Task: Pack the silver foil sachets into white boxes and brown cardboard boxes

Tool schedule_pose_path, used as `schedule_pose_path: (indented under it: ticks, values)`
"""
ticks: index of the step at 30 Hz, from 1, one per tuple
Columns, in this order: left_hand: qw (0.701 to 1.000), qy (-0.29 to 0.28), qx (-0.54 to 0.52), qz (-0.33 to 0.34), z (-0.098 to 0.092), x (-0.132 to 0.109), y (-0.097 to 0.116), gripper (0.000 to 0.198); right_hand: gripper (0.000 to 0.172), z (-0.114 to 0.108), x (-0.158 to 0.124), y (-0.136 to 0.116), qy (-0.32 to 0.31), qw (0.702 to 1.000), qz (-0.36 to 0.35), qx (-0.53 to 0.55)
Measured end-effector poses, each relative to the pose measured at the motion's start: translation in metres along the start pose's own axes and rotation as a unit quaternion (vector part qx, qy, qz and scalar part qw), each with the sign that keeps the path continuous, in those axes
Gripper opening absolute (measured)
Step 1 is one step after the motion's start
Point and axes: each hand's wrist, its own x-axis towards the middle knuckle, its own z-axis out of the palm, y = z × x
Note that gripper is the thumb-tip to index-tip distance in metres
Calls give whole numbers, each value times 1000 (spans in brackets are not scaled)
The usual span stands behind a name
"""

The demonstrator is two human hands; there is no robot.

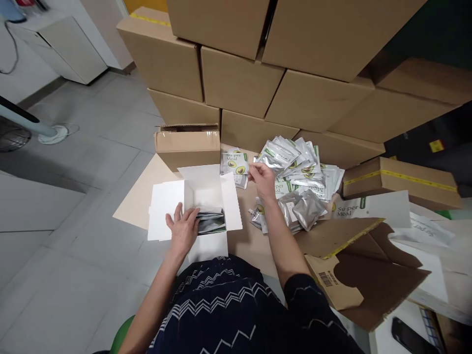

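1. The white box (202,194) stands before me on the surface (254,241), its flaps (165,206) folded outward; I judge it partly filled, and it is not yet closed.
2. Inside, a row of packed pouches (211,223) stands toward the 6 o'clock side, with bare space toward 12, so that much is done and there seems to be room left.
3. My left hand (183,232) is at the box's 9 o'clock edge, fingers apart, touching the ends of that row.
4. My right hand (263,181), at about 2 o'clock, has its fingertips together at the edge of a printed pouch (236,161); I cannot tell whether they are clamped on it.
5. Farther toward 2 o'clock, a heap of flat pouches (287,153) lies loose, and plumper silver pouches (309,209) lie at 3: plenty remains outside.
6. Beyond, an open carton (383,290) gapes at 4 o'clock, and stacked cartons (241,86) rise from 12 to 1.
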Motion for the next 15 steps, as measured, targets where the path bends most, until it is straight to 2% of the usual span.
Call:
schedule_pose_path:
  ticks: [1,2,4,6,8,11,13,15]
  values:
    - [1000,0,-3,-2,0,0,0,33,35,3,22,19,4,992,27,-120]
    - [1000,0,-6,-4,1,0,0,33,41,7,41,38,-25,970,34,-241]
    - [1000,0,-8,-7,1,0,0,32,58,16,69,69,-106,900,15,-422]
    - [1000,-1,-7,-9,0,-1,1,32,76,25,88,90,-189,826,2,-531]
    - [1000,-6,-6,-10,-1,-1,2,32,88,35,102,101,-247,774,14,-583]
    - [1000,-14,-2,-11,-2,-3,2,32,96,49,115,111,-292,741,53,-603]
    - [1000,-14,0,-13,-2,-3,2,32,100,55,115,118,-296,734,65,-607]
    - [1000,-9,0,-13,-2,-3,2,31,97,57,104,125,-282,734,52,-616]
